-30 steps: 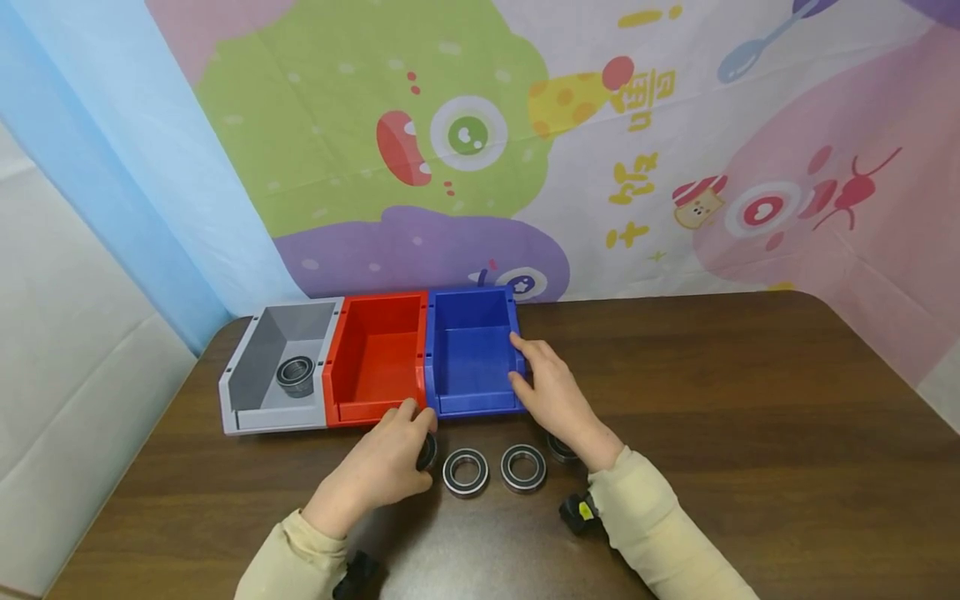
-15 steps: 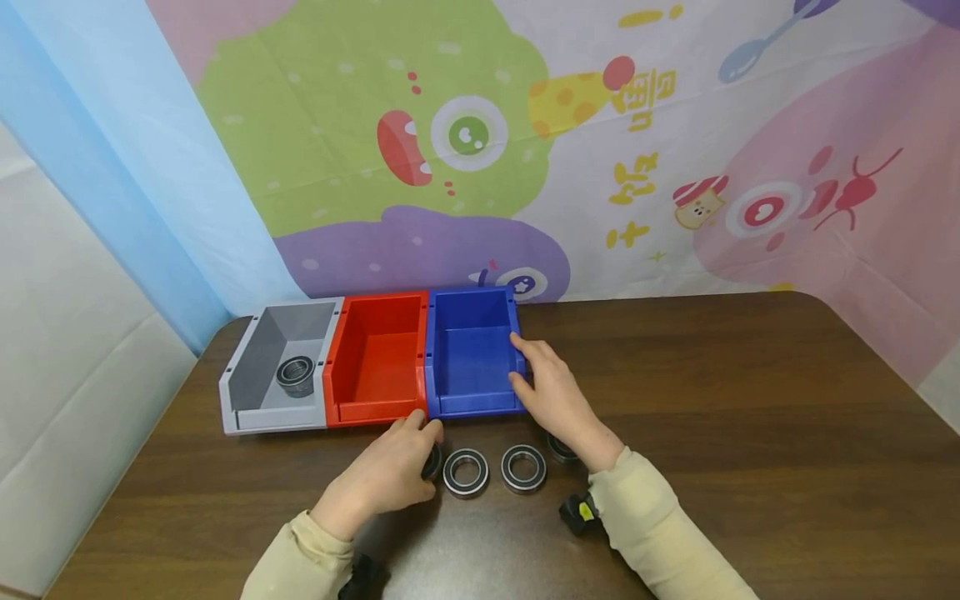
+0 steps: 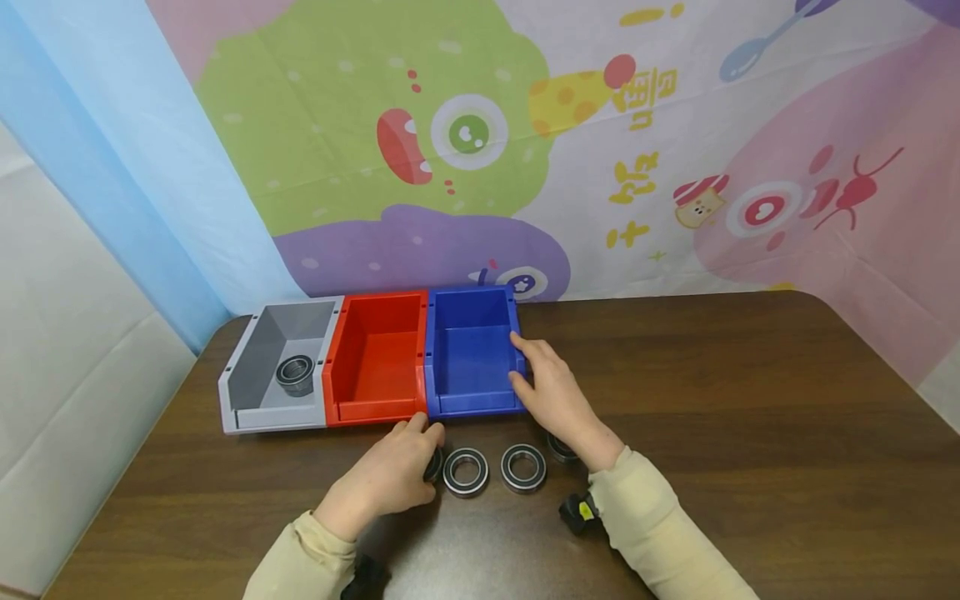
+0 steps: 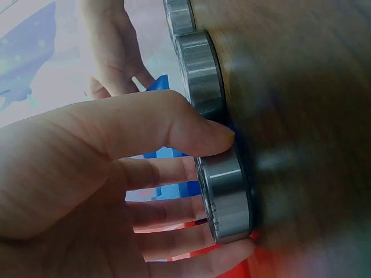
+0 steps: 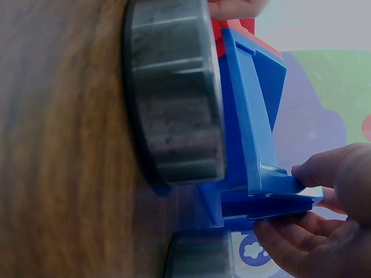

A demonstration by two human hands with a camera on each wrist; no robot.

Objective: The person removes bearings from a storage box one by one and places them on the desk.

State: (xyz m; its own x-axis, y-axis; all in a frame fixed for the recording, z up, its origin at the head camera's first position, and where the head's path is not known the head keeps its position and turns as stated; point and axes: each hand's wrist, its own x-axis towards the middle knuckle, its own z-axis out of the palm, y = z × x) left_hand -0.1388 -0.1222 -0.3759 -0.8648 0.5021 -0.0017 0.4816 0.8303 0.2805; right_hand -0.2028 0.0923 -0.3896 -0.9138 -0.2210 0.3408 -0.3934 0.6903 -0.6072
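My left hand [image 3: 386, 475] holds a ball bearing [image 4: 229, 197] at the table, thumb on one side of its steel rim and fingertips on the other. In the head view that hand hides most of the bearing. My right hand [image 3: 555, 396] pinches the right side wall of the blue bin [image 3: 476, 358], thumb and fingers on opposite faces of it. Between the hands lie two more bearings, one nearer the left [image 3: 466, 491] and one nearer the right [image 3: 523, 486]. Another bearing [image 3: 553, 448] is partly hidden under my right wrist.
Left of the blue bin, side by side, stand a red bin [image 3: 378, 367] and a grey bin [image 3: 247, 375]. Inside the grey one sits a dark bearing [image 3: 297, 386]. A printed cloth [image 3: 337, 125] hangs behind the brown table [image 3: 712, 400].
My left hand has shifted slightly right and toward me, and the bearing at its fingers has come closer to the neighbouring one. The right hand stays on the blue bin.
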